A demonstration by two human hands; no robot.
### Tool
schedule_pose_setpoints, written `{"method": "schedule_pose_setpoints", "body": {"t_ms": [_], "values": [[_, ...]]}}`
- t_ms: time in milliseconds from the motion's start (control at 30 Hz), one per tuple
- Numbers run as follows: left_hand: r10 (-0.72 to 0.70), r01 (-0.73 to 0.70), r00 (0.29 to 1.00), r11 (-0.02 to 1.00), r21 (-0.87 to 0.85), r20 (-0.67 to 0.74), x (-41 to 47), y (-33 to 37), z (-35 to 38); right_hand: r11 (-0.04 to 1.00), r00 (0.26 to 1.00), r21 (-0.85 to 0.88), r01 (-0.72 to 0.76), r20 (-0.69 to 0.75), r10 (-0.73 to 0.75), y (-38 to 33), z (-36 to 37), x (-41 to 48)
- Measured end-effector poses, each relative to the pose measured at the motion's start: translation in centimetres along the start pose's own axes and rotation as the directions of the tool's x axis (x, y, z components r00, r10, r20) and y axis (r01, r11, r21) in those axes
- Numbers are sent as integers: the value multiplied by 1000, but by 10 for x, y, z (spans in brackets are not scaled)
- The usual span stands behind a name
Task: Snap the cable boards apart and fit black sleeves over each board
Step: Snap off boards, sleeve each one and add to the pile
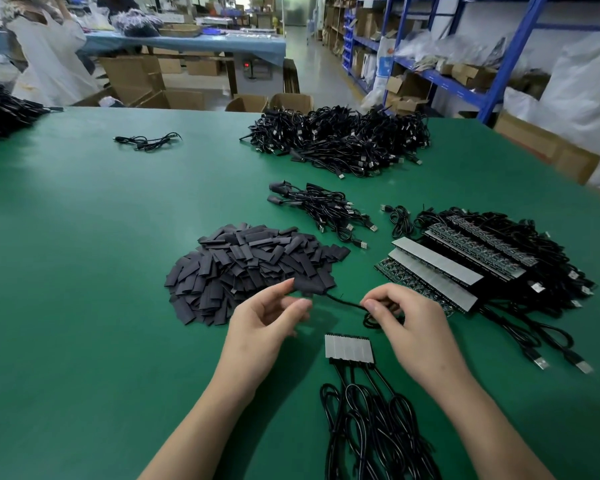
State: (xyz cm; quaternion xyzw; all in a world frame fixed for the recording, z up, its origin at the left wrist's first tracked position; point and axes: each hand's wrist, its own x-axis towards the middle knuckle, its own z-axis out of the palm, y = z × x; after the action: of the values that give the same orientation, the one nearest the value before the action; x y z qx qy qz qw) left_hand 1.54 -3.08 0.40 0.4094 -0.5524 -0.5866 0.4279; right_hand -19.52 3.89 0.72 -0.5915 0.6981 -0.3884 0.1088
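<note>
Both hands are up over the green-covered work table (84,237), just in front of the person. The left hand (267,323) has its fingers curled, with the forefinger and thumb nipping one end of a short flat black sleeve (310,285) held just above the table. A thin black cable (343,302) runs out of the sleeve's other end towards the right hand (407,317). That hand pinches the cable between thumb and fingertips, with the rest of the fingers folded in. Whether a board sits inside the sleeve cannot be told from here.

Directly below the hands lies a short grey-faced strip of joined cable boards (349,346), flat on the table. Its bundle of looped black leads (371,427) trails back towards the person. Just beyond the left hand, the big loose pile of black sleeves (250,268) spreads over the table. To the right sit the stacked long panels of unbroken boards (437,268), grey faces up, with cables and USB plugs spilling off to their side. Further out is a small bunch of sleeved cables (323,209), and beyond that a large tangled heap of black cables (340,140). A single loose cable (146,140) lies far left. Blue metal shelving (499,64) stands off to the right.
</note>
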Motion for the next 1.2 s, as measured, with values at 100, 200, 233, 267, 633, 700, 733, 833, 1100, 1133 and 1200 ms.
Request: {"method": "schedule_pose_setpoints", "body": {"t_ms": [100, 200, 233, 267, 633, 700, 733, 833, 1100, 1133, 1200], "values": [[3, -10, 999, 988, 152, 44, 0, -2, -1, 1000, 997, -23, -4, -71, 3, -3, -13, 14], [96, -117, 993, 917, 381, 73, -2, -5, 1, 996, 993, -78, 45, -108, -53, -11, -23, 45], [153, -181, 983, 860, 477, 97, -3, -6, 2, 994, 990, -85, 72, -116, -82, -15, -25, 60], [203, -241, 971, 795, 557, 129, -4, -7, 3, 990, 985, -95, 104, -125, -115, -20, -25, 76], [185, -325, 946, 510, 797, 267, -6, -10, 2, 987, 989, -76, 143, -36, -147, -79, -10, 156], [167, -333, 942, 549, 766, 290, -5, -10, 6, 993, 993, -36, 111, 35, -110, -67, -3, 116], [159, -333, 942, 551, 765, 295, -5, -10, 6, 997, 994, -5, 76, 74, -75, -57, -1, 95], [171, -335, 942, 466, 819, 288, -5, -11, 4, 995, 987, 61, -77, 144, 67, -26, 6, 38], [93, -332, 940, 479, 813, 329, -6, -12, 0, 991, 971, -101, -91, 214, 111, -4, 16, -10], [83, -326, 941, 492, 807, 329, -6, -11, 1, 989, 968, -125, -79, 227, 106, -4, 15, -10], [80, -319, 941, 530, 786, 328, -6, -10, 3, 991, 967, -122, -63, 238, 91, -5, 13, -10]]}}
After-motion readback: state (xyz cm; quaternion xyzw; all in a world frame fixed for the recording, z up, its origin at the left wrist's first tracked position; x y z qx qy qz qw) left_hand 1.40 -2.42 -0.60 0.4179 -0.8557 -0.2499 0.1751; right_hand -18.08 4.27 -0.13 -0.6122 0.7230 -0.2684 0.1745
